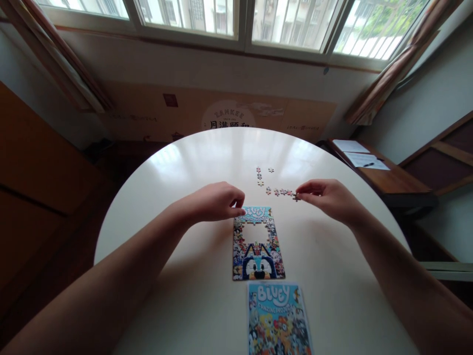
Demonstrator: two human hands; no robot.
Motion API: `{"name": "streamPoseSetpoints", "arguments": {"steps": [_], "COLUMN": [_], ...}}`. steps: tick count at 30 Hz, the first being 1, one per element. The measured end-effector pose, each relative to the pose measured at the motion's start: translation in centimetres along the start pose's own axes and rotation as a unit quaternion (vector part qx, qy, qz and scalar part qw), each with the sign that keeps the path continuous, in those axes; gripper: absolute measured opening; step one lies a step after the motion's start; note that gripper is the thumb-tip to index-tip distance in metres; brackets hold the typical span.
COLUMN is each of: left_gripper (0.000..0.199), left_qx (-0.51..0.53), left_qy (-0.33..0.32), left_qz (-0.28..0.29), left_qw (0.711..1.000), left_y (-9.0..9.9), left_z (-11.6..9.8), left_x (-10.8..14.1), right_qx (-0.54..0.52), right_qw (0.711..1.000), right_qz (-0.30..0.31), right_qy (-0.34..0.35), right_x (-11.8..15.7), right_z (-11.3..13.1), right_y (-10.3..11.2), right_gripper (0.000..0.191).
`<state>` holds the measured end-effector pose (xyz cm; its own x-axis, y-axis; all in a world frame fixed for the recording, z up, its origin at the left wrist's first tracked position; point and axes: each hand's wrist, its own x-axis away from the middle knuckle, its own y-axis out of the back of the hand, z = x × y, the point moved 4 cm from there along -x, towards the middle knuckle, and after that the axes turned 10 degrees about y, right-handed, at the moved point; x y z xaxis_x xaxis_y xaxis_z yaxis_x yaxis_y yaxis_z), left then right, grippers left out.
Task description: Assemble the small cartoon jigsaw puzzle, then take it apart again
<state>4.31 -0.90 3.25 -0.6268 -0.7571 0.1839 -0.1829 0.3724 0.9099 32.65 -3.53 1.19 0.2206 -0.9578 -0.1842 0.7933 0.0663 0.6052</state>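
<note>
A partly assembled jigsaw puzzle lies on the white table, with a dog's face at its lower part and a gap in its upper middle. My left hand is at its top left corner, fingers curled and thumb close to the index finger; whatever may be between the tips is hidden. Out to the right, my right hand pinches a small puzzle piece between thumb and fingers, at the right end of a row of loose pieces. More loose pieces form a short column, and one single piece lies apart.
A printed picture sheet lies on the round white table, just below the puzzle. Beyond the table's right edge, a wooden side table holds papers and a pen. Windows and a wall are behind.
</note>
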Motion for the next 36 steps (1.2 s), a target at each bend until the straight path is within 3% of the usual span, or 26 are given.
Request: {"name": "streamPoseSetpoints", "arguments": {"steps": [4,9,14,18,23,28,36], "left_gripper": [0.018,0.02,0.016,0.017,0.014,0.015,0.014], "left_qx": [-0.004,0.01,0.045,0.094,0.13,0.15,0.146], "left_qy": [0.022,0.045,0.054,0.074,0.095,0.12,0.117], "left_qz": [-0.036,-0.092,-0.163,-0.234,-0.294,-0.305,-0.31], "left_qw": [0.999,0.995,0.984,0.965,0.942,0.933,0.932], "left_y": [-0.2,-0.5,-0.9,-1.0,-0.6,-0.4,-0.3], "left_z": [1.2,1.9,2.8,4.1,5.6,6.5,6.7], "left_x": [-0.7,-1.4,-2.0,-2.6,-2.8,-2.8,-2.8], "right_qx": [0.087,0.14,0.254,0.264,0.283,0.301,0.371], "right_qw": [0.994,0.986,0.966,0.96,0.952,0.949,0.925], "right_qz": [-0.029,0.019,-0.041,-0.087,-0.044,0.029,0.081], "right_qy": [-0.062,-0.092,-0.017,0.034,0.112,0.092,-0.027], "right_x": [-0.9,-1.2,-1.4,-1.7,-2.3,-5.2,-11.5], "right_z": [-4.4,-6.4,-5.3,-3.9,-0.5,1.8,2.5], "right_y": [2.9,2.5,2.2,1.5,-1.4,-3.5,-5.9], "right_gripper": [0.033,0.03,0.026,0.029,0.028,0.028,0.028]}}
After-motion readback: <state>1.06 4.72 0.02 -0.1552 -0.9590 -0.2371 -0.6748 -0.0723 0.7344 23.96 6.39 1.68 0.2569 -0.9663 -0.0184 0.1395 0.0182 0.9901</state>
